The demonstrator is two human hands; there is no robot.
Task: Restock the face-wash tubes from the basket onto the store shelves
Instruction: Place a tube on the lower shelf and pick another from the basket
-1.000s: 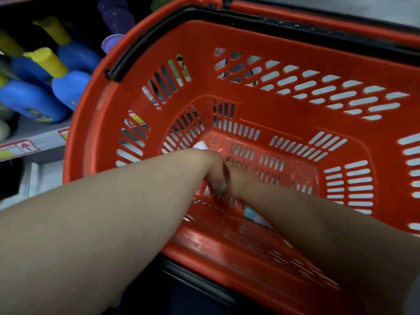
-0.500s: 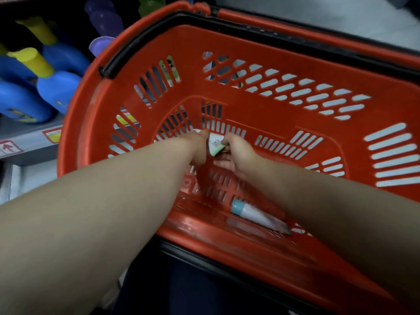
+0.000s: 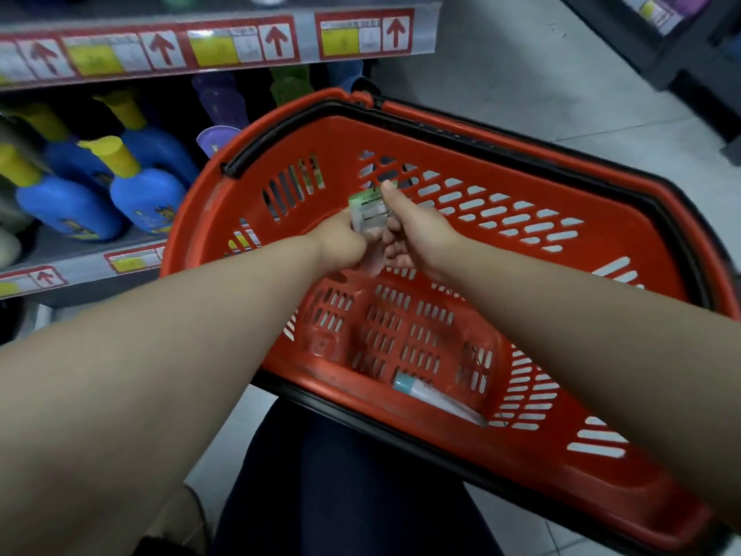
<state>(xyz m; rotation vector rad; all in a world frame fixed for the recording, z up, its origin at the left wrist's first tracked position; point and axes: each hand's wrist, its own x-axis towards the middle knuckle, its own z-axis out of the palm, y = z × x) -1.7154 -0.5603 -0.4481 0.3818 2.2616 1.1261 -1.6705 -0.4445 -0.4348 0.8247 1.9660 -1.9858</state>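
Both arms are bare: the left forearm (image 3: 168,355) and the right forearm (image 3: 593,335) show uncovered from the frame's edge down to the left hand (image 3: 341,244) and right hand (image 3: 419,230). Below them, one leg wears plain dark navy trousers (image 3: 345,495).

Basket (image 3: 601,274): glossy slotted plastic. Bottles (image 3: 146,196): smooth plastic. Floor (image 3: 541,74): matt tile.

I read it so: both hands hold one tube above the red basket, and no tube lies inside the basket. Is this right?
Not entirely. The head view shows the left hand and right hand holding one green-topped tube above the red basket, but a teal-capped tube lies on its floor.
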